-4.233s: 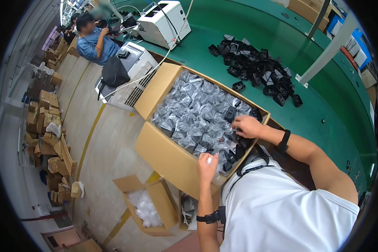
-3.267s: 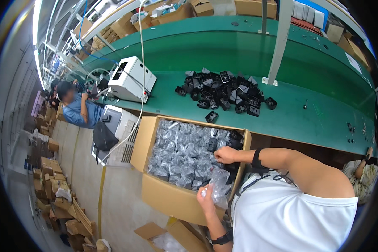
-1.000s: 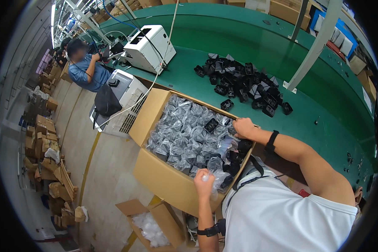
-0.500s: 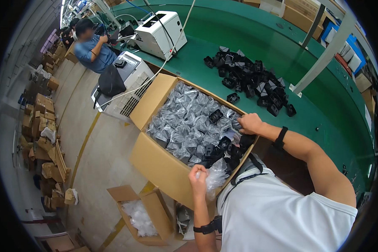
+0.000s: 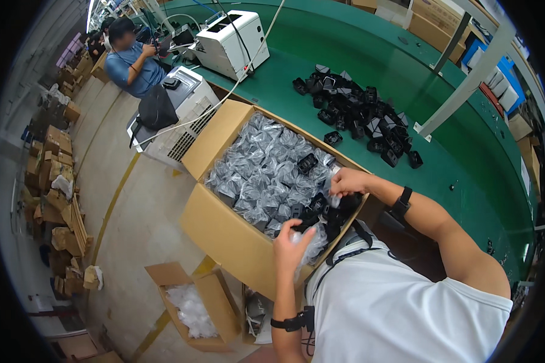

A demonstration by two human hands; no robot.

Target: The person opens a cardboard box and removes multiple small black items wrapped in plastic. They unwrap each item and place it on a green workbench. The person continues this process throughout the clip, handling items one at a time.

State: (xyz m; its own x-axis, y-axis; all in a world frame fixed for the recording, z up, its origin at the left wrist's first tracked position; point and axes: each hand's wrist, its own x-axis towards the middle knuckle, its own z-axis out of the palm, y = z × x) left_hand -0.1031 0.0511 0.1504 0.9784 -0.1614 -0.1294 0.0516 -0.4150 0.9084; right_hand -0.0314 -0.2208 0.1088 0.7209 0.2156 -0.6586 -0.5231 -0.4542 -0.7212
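Observation:
A large open cardboard box (image 5: 224, 242) in front of me is full of black plastic parts in clear bags (image 5: 266, 163). Unbagged black parts (image 5: 317, 206) lie loose at its near right corner. My left hand (image 5: 289, 247), over the box's near edge, curls its thumb and fingers round a bunch of clear plastic bags (image 5: 313, 245). Inside the right edge, my right hand (image 5: 350, 181) pinches a clear plastic bag (image 5: 334, 192); I cannot tell whether a part is in it. One bare black part (image 5: 307, 163) rests on top of the bagged ones.
A heap of black parts (image 5: 363, 115) lies on the green bench (image 5: 460, 163) beyond the box. A white machine (image 5: 233, 45) and a grey-white unit (image 5: 184, 121) with a black bag stand behind. A smaller box (image 5: 224, 308) of clear bags sits on the floor. A person (image 5: 133, 60) works far left.
My right hand has moved left and inward from the box's right edge, with a clear bag now showing below its fingers. My left hand has risen slightly and its fingers have spread a little.

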